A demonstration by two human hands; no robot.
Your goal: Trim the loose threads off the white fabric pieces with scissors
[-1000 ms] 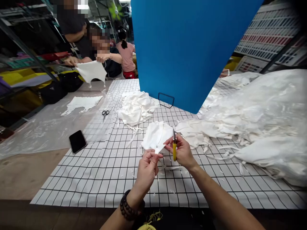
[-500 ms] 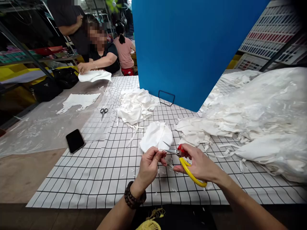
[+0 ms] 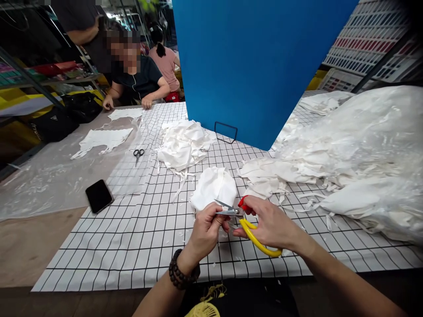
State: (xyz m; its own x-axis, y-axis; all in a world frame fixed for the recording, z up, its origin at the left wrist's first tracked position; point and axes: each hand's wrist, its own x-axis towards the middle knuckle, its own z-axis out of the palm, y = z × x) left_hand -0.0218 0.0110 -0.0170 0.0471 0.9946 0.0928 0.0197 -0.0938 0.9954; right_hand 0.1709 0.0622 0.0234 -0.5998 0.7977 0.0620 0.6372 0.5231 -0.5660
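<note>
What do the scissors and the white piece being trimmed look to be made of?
The scissors in the right hand look like bright steel blades, which glint, with glossy yellow handles and a red part, probably plastic. The white piece pinched by the left hand looks like soft matte cloth: it puckers and folds, but the exact fibre cannot be told.

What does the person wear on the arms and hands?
Both forearms are bare, with no sleeves in view. The left hand has a bracelet of dark round beads around its wrist. The right hand wears no glove, ring or watch that I can see.
</note>
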